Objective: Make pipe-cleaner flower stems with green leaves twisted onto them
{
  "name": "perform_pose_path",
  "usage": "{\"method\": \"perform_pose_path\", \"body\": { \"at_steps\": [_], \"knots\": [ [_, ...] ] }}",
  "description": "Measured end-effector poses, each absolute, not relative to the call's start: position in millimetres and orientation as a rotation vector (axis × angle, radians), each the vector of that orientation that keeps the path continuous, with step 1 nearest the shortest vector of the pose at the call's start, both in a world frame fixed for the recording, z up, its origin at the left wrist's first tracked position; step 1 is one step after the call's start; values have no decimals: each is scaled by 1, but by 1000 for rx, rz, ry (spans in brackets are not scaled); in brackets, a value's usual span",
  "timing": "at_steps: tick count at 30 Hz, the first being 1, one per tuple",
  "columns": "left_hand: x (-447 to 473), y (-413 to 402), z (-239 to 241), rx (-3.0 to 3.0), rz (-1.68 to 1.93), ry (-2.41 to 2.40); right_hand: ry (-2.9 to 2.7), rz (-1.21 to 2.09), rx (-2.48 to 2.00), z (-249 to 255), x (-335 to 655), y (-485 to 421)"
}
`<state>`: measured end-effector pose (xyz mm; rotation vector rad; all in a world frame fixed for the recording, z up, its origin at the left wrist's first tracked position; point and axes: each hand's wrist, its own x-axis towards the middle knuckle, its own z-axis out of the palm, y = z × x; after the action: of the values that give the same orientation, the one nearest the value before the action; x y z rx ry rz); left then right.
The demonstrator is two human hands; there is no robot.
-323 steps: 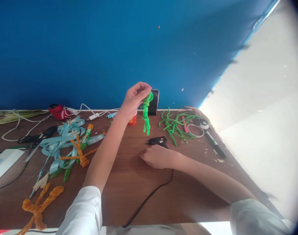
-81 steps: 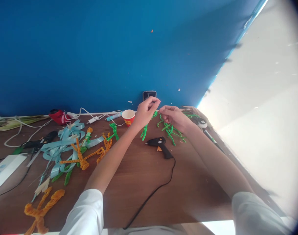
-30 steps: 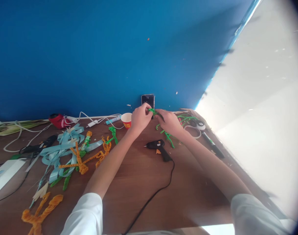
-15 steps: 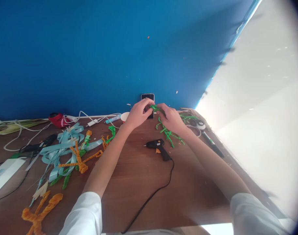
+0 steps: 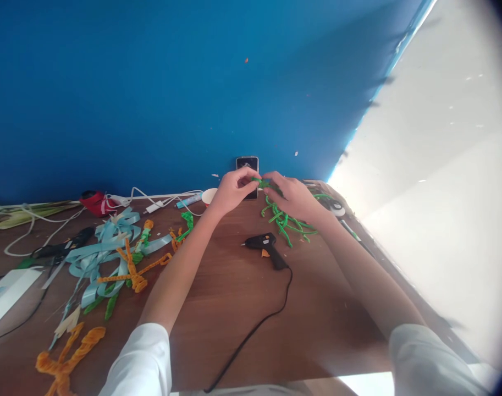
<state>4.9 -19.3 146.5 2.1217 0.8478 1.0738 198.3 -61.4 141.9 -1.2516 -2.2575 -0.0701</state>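
A small green twisted pipe cleaner (image 5: 262, 183) is between my two hands, above the far side of the table. My left hand (image 5: 231, 192) pinches its left end between thumb and fingers. Around its right end close the fingertips of my right hand (image 5: 294, 198), which partly hide it. Below and beside my right hand lies a tangle of loose green pipe cleaners (image 5: 284, 223). Behind the hands a phone (image 5: 246, 161) leans on the blue wall, its lower part covered. A black glue gun (image 5: 262, 242) rests on the table nearer to me, nozzle pointing left.
Light blue ribbon (image 5: 106, 242), orange pipe cleaner figures (image 5: 137, 281) and a second black glue gun (image 5: 65, 247) clutter the left. A white box (image 5: 11, 291) sits at the left edge. By the wall are a cup (image 5: 208, 196) and white cables (image 5: 154, 207).
My right hand has turned slightly, its fingers shifting on the green pipe cleaner, and its wrist is a little further right. My left hand stays nearly still.
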Motion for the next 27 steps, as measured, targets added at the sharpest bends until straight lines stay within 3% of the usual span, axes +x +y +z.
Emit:
{"method": "perform_pose_path", "body": {
  "at_steps": [4,7,27],
  "knots": [
    [10,-15,138,2082,1121,859,-2300,-525,-1332,136,191,-62],
    [14,-15,133,2058,1123,879,-2285,-653,-1366,132,188,-59],
    [15,-17,133,1952,1248,1042,-2225,-458,-1351,125,195,-51]
  ]
}}
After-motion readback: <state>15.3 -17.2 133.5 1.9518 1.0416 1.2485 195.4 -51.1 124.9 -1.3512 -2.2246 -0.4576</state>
